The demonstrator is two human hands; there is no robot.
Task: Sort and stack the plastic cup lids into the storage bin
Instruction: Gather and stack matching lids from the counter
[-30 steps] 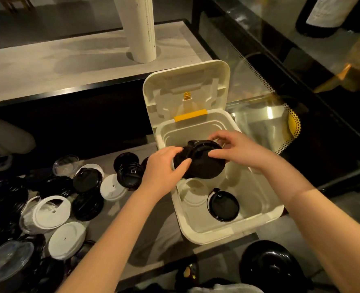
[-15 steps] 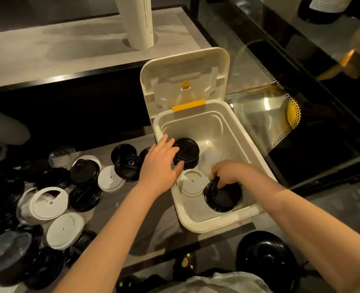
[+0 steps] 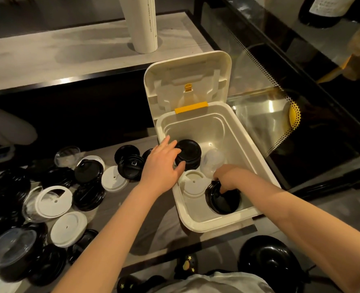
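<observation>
Black stack [image 3: 190, 153]: in the head view it now sits in the far-left corner of the storage bin [image 3: 198, 226]; a second ago both hands held it above the bin.
Left hand [image 3: 161, 166]: fingers straight and spread, resting against the stack's top and side, gripping nothing.
Right hand [image 3: 227, 178]: has left the stack and dropped to the near-right corner, fingers curled onto the edge of the black sip lid [image 3: 222, 203].
White lid [image 3: 193, 185]: flat on the bin floor between the two black groups, with a clear lid [image 3: 214, 160] just behind.
Loose lids [image 3: 68, 229]: many black, white and clear ones lie on the counter left of the bin.
Meaning: one black group looks placed; sorting seems far from done.
</observation>
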